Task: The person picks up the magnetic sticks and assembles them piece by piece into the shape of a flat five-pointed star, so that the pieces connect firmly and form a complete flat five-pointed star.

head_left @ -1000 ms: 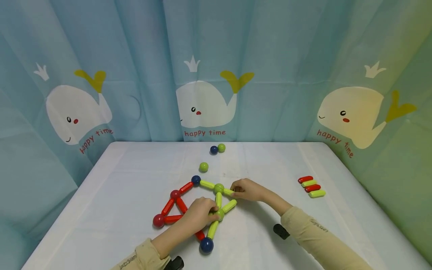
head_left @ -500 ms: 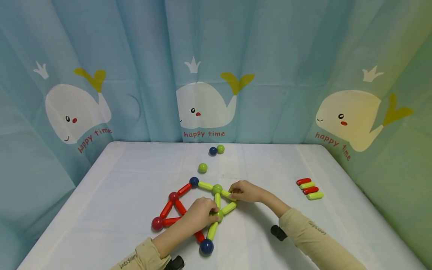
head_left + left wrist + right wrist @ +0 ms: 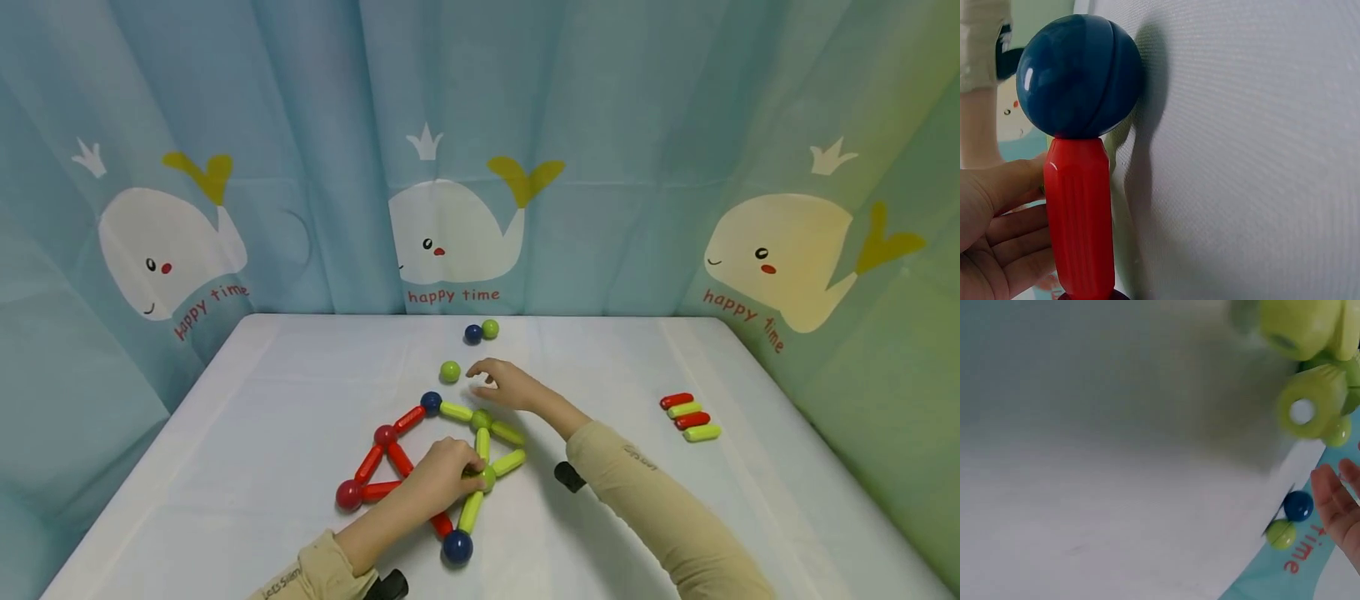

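Observation:
A flat frame of magnetic rods and balls lies on the table. My left hand [image 3: 448,468] pinches a green ball [image 3: 489,478] in it, where yellow-green rods meet. In the left wrist view a red rod [image 3: 1079,212] and a dark blue ball [image 3: 1079,75] of the frame stand close by that hand. My right hand [image 3: 512,385] is above the table behind the frame, fingers spread apart and holding nothing. Just left of its fingertips sits a loose green ball [image 3: 450,372]. Two yellow-green rods [image 3: 508,432], [image 3: 510,461] jut from the frame's right side, their outer ends apart.
At the back of the table, a blue ball [image 3: 473,334] and a green ball [image 3: 491,328] sit side by side. Several red and yellow-green rods [image 3: 692,419] lie in a row on the right. A whale-print curtain [image 3: 600,250] surrounds the table.
My right hand has let go of the upper right yellow-green rod and moved back and left toward the loose green ball. My left hand has stayed on its ball.

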Motion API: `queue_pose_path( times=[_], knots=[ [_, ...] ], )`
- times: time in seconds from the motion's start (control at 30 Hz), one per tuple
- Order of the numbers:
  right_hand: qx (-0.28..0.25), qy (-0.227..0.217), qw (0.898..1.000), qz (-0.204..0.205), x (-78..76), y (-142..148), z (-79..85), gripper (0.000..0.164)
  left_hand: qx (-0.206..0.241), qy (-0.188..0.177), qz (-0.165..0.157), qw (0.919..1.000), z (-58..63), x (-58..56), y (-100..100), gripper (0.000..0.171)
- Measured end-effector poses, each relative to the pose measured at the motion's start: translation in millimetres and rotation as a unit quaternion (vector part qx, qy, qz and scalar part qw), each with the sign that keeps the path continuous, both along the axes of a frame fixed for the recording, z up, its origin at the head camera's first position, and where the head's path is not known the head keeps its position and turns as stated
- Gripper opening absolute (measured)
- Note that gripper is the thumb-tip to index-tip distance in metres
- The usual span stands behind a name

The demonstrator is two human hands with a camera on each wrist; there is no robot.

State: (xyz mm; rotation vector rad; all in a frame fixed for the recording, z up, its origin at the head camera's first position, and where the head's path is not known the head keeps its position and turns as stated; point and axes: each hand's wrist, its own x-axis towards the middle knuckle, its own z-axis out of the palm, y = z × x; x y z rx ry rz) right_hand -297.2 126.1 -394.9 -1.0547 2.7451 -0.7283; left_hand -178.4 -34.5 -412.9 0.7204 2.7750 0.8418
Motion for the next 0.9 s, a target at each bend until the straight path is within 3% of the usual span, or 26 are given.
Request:
queue_pose_path(
  times=[0.47,0.63,0.9],
  knots=[
    [0.119,-0.022,0.992,0.036,-15.8,-39,-2.6,0.052,0.024,0.004,-0.004,0.9997,-4.8,-0.5,-1,0.022],
    [0.131,-0.010,0.991,0.018,-16.2,-41,-1.7,0.049,0.034,0.007,-0.002,0.9994,-5.4,-1.9,-3,0.023],
    [0.140,0.032,0.989,-0.031,-19.2,-40,-6.6,0.029,0.041,0.001,0.003,0.9992,-6.8,-4.4,-4,0.024]
  ],
)
